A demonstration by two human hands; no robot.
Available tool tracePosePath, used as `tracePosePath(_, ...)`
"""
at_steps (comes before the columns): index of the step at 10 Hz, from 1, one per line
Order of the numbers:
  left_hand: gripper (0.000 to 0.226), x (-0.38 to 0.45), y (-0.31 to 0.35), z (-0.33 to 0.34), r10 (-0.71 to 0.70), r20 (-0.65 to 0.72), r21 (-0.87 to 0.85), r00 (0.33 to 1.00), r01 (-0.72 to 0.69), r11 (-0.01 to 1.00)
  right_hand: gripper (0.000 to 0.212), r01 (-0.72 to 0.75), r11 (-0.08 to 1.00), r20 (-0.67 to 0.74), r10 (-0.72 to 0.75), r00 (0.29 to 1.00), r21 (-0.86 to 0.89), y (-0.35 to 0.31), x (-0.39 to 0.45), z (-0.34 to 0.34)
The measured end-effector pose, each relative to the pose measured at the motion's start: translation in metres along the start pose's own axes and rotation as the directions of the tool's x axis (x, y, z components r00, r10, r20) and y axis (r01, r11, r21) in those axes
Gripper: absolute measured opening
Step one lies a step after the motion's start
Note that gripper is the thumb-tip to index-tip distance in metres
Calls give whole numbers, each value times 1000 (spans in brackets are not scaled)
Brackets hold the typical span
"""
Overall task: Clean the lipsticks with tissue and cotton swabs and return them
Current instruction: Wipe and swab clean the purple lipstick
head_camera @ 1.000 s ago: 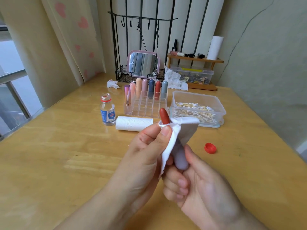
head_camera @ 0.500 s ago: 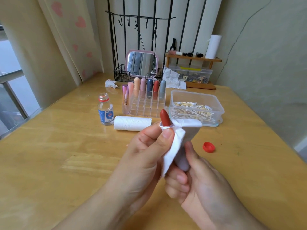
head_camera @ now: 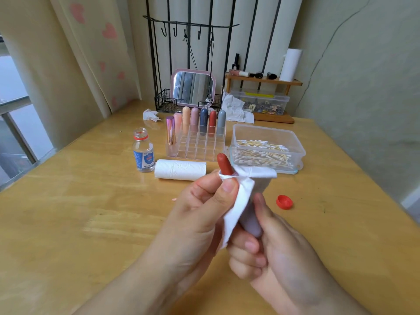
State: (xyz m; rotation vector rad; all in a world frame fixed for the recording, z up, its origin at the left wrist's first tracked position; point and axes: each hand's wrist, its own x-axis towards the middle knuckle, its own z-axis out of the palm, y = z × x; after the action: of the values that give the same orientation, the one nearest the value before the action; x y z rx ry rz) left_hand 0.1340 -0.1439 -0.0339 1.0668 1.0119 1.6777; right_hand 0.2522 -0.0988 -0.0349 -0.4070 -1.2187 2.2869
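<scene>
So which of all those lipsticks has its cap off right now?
The lipstick in the person's hands: its red tip stands bare above the tissue wrapped round it. Those standing in the clear organizer all look capped.

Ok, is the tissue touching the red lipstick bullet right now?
Touching. In the head view the tissue is cinched around the base of the red lipstick bullet, pinched there by the left hand.

Glossy wooden table [head_camera: 68, 212]; soft white tissue [head_camera: 241, 201]; clear plastic organizer [head_camera: 197, 146]; matt lipstick [head_camera: 225, 164].
</scene>
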Motion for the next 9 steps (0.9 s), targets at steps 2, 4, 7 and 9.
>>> tracePosePath(2, 34, 2, -2, -3, 14, -16, 0, 1000, -14, 1000, 49, 228, 895, 2, -246, 969, -383, 11, 5, -7)
tracePosePath(4, 40, 2, -4, -3, 24, 2, -9, 1000, -24, 1000, 34, 69, 997, 137, -65, 988, -26, 9, 4, -4)
tracePosePath(7, 50, 3, -3, -4, 44, -22, -2, 999, -44, 999, 49, 234, 910, -15, -254, 967, -342, 8, 4, -3)
tracePosePath(9, 53, 3, -5, -4, 28, -15, -26, 999, -29, 999, 39, 262, 914, 27, -267, 963, -309, 10, 2, -1)
